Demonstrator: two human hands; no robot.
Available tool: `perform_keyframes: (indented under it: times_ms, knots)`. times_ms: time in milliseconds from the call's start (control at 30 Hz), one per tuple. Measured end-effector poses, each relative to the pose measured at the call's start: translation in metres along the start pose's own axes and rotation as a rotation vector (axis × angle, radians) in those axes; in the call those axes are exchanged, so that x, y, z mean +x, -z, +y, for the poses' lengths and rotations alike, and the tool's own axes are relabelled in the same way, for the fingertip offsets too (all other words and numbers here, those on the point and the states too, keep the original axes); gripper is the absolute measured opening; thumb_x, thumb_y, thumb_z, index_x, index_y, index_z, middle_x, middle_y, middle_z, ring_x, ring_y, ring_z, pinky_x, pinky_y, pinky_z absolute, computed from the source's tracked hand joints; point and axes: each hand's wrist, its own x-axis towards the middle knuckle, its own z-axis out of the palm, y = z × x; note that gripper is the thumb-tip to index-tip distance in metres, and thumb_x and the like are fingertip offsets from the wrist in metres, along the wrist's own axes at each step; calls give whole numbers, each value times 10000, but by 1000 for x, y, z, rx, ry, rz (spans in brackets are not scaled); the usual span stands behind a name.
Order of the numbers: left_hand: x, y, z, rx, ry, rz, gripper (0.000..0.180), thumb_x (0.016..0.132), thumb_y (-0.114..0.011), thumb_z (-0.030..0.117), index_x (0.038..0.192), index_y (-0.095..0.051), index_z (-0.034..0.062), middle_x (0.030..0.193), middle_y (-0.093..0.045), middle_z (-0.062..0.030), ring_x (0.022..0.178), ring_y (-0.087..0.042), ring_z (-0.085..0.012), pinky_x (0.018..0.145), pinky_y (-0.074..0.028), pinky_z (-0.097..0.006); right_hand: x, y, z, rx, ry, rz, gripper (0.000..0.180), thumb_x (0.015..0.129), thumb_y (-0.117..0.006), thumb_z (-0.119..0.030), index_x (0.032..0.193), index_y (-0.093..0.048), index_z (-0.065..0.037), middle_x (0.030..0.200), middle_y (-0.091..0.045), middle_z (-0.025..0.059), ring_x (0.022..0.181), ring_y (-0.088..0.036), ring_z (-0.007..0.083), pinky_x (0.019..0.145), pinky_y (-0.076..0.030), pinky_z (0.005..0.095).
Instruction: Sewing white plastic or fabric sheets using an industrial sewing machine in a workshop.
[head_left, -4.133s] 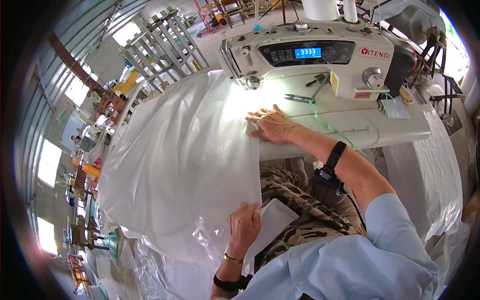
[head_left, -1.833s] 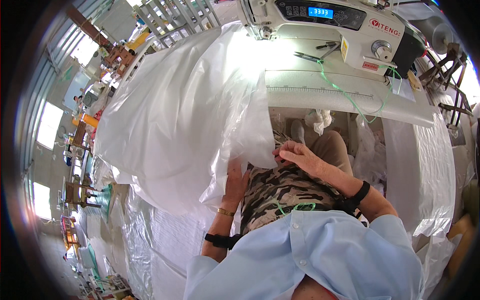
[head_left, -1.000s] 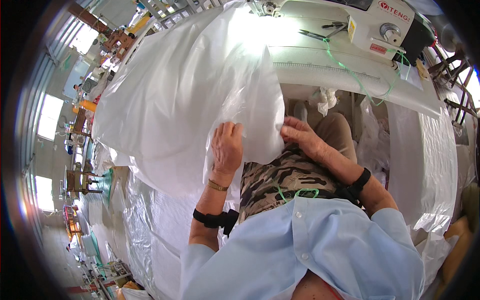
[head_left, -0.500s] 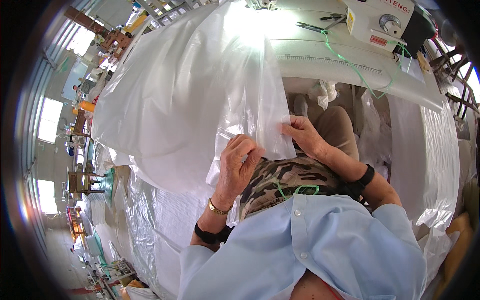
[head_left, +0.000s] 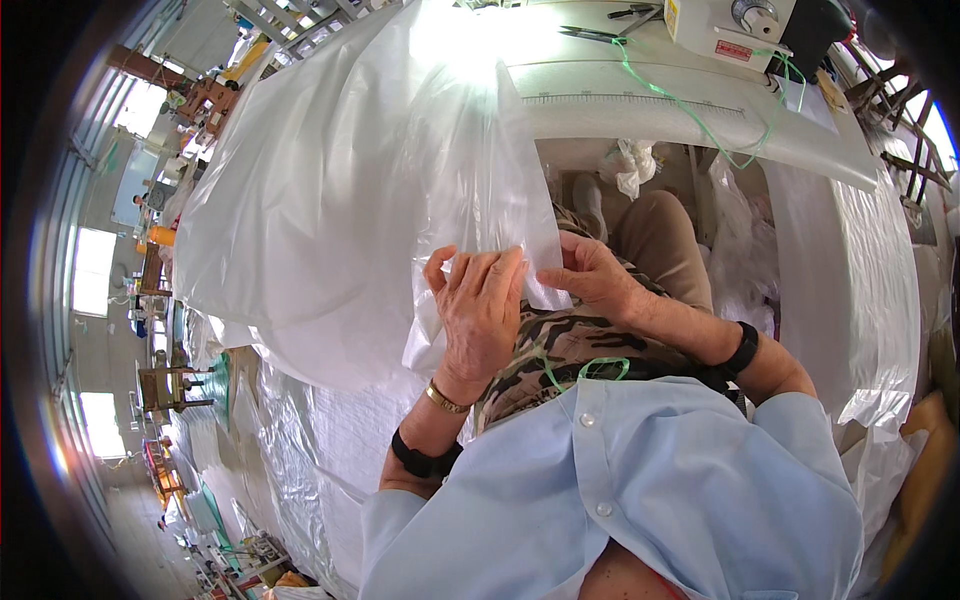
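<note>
A large sheet of translucent white plastic film (head_left: 300,210) hangs from the sewing table toward my lap. My left hand (head_left: 473,305) lies against the film near its lower edge, palm down, with bent fingers somewhat apart. Close beside it, my right hand (head_left: 597,278) is closed on the film's right edge, thumb in front and fingers partly behind. The fingertips behind the film are hidden. Both hands are just above my camouflage-patterned apron (head_left: 560,345).
A white sewing machine (head_left: 722,32) stands at the top right of the table (head_left: 640,75). Dark thread snips (head_left: 592,35) and a green string (head_left: 665,92) lie on it. More plastic film (head_left: 850,300) hangs at the right. Below the table is crumpled white plastic (head_left: 630,165).
My left hand has gone from a pinch to fingers laid out over the film and shifted slightly right. My right hand stays at the edge, a little further left.
</note>
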Motion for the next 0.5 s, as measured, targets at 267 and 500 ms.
perform_keyframes:
  times_ms: [267,500]
  knots:
    - [-16,-12,-7,-572,457,64,241,810,-743,83,1020,-668,-8,757,-648,-44,704,-598,-118,775,-496,-299,-4,-9,0,-66,-17,26,257,947,-593,-145,1142,-628,18,942,-640,3,840,-543,47,751,-474,243]
    - [-18,-4,-4,-798,677,-8,170,814,-748,90,948,-688,5,745,-643,-22,686,-572,-86,786,-500,-281,-8,-17,-15,-210,-79,36,242,952,-554,-132,1092,-647,42,868,-638,7,795,-548,53,720,-484,249]
